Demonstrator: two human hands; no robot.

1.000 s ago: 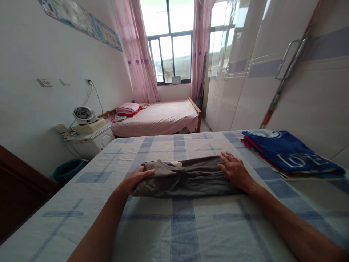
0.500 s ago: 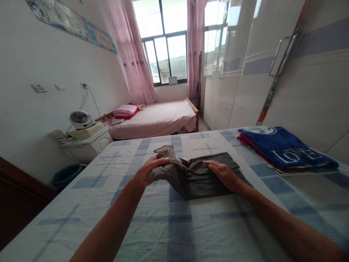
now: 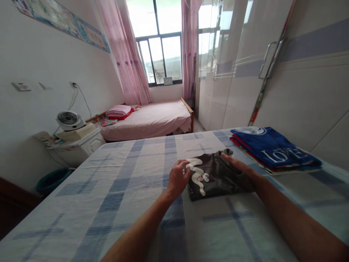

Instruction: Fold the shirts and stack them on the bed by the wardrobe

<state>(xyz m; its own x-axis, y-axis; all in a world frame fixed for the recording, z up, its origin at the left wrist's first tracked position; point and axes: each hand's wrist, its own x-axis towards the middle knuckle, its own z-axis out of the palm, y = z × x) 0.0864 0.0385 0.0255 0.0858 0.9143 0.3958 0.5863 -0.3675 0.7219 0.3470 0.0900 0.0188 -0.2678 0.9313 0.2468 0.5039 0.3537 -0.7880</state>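
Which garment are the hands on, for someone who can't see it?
On the checked bed, left of the blue folded stack, lies a small dark folded garment between left hand and right hand. Only it bears a white print.

The folded dark shirt [image 3: 215, 176] lies partly hidden under both hands. Its white print [image 3: 197, 176] is unreadable. Both forearms leave the bottom edge.

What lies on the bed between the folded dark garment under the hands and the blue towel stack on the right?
Nothing: in the head view only bare checked sheet separates the dark garment from the blue towel stack.
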